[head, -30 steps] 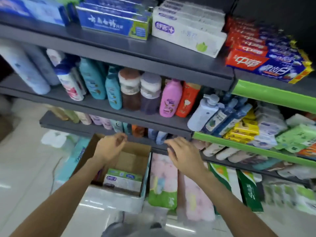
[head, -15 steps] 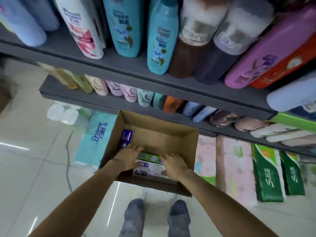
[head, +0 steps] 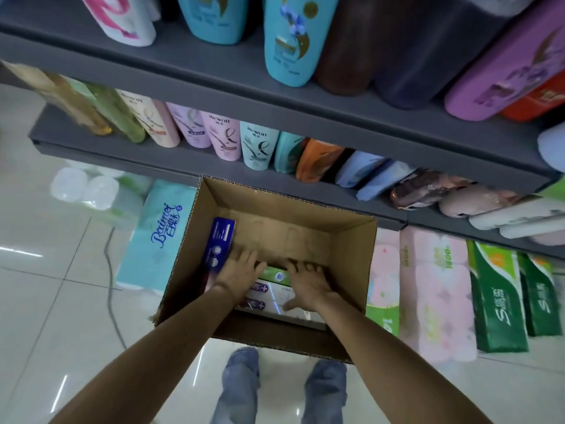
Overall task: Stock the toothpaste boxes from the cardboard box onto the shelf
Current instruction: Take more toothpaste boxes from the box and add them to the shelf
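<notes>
Few toothpaste boxes (head: pixel 272 290) remain in the cardboard box (head: pixel 351 270), lying against its near wall, and one purple box (head: pixel 218 249) leans on the left wall; most of the bottom is bare, so the stocking seems nearly finished. Both hands are down inside. The left hand (head: pixel 237 275) lies on the left end of the white boxes, its fingers slightly bent. The right hand (head: pixel 307 284) lies spread on their right end. Whether either hand grips a box yet, I cannot tell. Behind the cardboard box stand shelves (head: pixel 214 166) of shampoo bottles (head: pixel 258 145).
</notes>
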A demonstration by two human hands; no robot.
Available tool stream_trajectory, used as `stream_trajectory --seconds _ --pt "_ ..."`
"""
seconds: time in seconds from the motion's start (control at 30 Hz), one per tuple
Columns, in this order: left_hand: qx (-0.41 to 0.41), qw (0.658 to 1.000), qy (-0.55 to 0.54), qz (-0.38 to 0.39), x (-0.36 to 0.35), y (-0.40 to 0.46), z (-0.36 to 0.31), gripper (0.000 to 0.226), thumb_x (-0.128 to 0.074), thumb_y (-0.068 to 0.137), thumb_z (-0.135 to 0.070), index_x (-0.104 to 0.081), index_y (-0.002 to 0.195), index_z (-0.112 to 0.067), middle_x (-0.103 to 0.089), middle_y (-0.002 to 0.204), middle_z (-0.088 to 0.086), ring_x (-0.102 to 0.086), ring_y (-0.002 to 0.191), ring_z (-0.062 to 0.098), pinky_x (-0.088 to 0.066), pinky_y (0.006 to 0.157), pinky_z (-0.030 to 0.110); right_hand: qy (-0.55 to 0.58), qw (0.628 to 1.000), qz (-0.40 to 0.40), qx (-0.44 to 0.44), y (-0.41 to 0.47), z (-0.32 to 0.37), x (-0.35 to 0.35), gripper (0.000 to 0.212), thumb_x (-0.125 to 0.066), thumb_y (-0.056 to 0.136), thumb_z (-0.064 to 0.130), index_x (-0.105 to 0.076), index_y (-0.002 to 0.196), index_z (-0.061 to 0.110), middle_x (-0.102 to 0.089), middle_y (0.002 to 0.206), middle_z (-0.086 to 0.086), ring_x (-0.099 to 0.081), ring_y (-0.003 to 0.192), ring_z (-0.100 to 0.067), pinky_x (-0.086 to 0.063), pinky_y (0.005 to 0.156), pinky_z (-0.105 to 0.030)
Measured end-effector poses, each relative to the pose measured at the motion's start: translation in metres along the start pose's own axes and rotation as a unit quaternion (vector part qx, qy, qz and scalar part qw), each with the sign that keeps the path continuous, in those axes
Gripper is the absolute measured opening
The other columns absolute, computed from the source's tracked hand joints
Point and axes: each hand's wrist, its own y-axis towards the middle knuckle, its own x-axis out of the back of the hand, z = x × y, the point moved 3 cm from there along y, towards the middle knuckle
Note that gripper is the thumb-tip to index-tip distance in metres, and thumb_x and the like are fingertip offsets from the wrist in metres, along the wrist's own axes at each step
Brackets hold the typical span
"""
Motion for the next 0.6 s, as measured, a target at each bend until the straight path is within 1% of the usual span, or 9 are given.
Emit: stream_trajectory --seconds 0.1,0.17,0.27,0.33,0.4,0.43,0.5,0.53,0.6 --pt "0.046 0.999 -0.016 0.011 -0.007 -0.003 0.004 0.09 -0.064 0.08 -0.048 -0.011 0.146 -0.017 -0.022 0.144 0.018 -0.024 0.132 0.031 -0.026 0.106 0.043 -0.052 0.998 0.021 -0.025 0.001 -0.002 0.002 0.093 -0.072 0.066 0.058 -0.034 0.14 0.016 -0.034 0.144 -0.009 -0.03 0.13 -0.031 -0.028 0.105 -0.043" --pt "0.073 0.995 -0.059 0.017 -0.01 -0.004 0.01 0.095 -0.066 0.076 -0.053 -0.011 0.146 -0.02 -0.019 0.146 0.017 -0.025 0.132 0.032 -0.027 0.107 0.043 -0.01 0.998 0.039 -0.042 -0.001 -0.005 0.0 0.092 -0.073 0.068 0.055 -0.033 0.14 0.014 -0.034 0.144 -0.01 -0.031 0.13 -0.032 -0.028 0.105 -0.042" --pt "0.112 0.976 -0.185 0.02 -0.009 -0.003 0.018 0.09 -0.069 0.075 -0.049 -0.017 0.142 -0.018 -0.02 0.147 0.015 -0.032 0.13 0.031 -0.039 0.098 0.04 0.059 0.996 0.017 -0.066 -0.009 -0.005 0.003 0.074 -0.072 0.078 0.038 -0.035 0.134 0.007 -0.05 0.131 -0.014 -0.05 0.118 -0.031 -0.041 0.091 -0.037" --pt "0.121 0.962 -0.235 -0.063 0.002 -0.003 0.026 0.074 -0.068 0.075 -0.05 -0.029 0.129 -0.015 -0.035 0.136 0.011 -0.043 0.12 0.026 -0.047 0.089 0.037 0.06 0.994 -0.044 -0.083 -0.018 -0.006 0.015 0.056 -0.066 0.084 0.027 -0.038 0.129 0.008 -0.061 0.119 -0.013 -0.06 0.107 -0.031 -0.048 0.08 -0.036" --pt "0.036 0.958 -0.237 -0.156 0.014 -0.003 0.023 0.058 -0.063 0.079 -0.051 -0.037 0.118 -0.017 -0.043 0.125 0.004 -0.047 0.114 0.021 -0.047 0.085 0.035 0.081 0.984 -0.109 -0.112 -0.028 -0.011 0.032 0.051 -0.062 0.086 0.031 -0.037 0.126 0.011 -0.064 0.113 -0.011 -0.063 0.101 -0.032 -0.049 0.076 -0.037" --pt "-0.039 0.96 -0.229 -0.159 0.018 -0.004 0.016 0.055 -0.061 0.081 -0.052 -0.039 0.119 -0.018 -0.043 0.126 0.003 -0.045 0.116 0.02 -0.044 0.087 0.033 0.107 0.978 -0.134 -0.122 -0.033 -0.015 0.04 0.051 -0.061 0.086 0.037 -0.037 0.124 0.013 -0.064 0.111 -0.011 -0.063 0.099 -0.032 -0.048 0.074 -0.037" --pt "-0.162 0.97 -0.151 -0.101 0.017 -0.003 -0.005 0.064 -0.059 0.081 -0.052 -0.037 0.13 -0.017 -0.038 0.136 0.005 -0.037 0.125 0.021 -0.033 0.099 0.033 0.149 0.967 -0.17 -0.121 -0.042 -0.021 0.053 0.056 -0.057 0.086 0.05 -0.035 0.124 0.017 -0.064 0.108 -0.009 -0.063 0.095 -0.031 -0.047 0.071 -0.036" --pt "-0.19 0.974 -0.097 -0.07 0.013 0.0 -0.013 0.07 -0.06 0.081 -0.052 -0.033 0.136 -0.016 -0.033 0.141 0.007 -0.032 0.129 0.023 -0.028 0.104 0.035 0.158 0.964 -0.181 -0.11 -0.046 -0.022 0.057 0.059 -0.055 0.085 0.055 -0.034 0.126 0.018 -0.064 0.107 -0.007 -0.063 0.094 -0.029 -0.046 0.07 -0.034" --pt "-0.194 0.98 -0.022 -0.038 0.004 0.01 -0.022 0.077 -0.061 0.081 -0.048 -0.028 0.141 -0.014 -0.028 0.147 0.012 -0.027 0.133 0.027 -0.023 0.108 0.039 0.166 0.962 -0.194 -0.094 -0.054 -0.023 0.062 0.062 -0.053 0.085 0.06 -0.033 0.128 0.02 -0.063 0.107 -0.006 -0.063 0.093 -0.027 -0.045 0.068 -0.033"
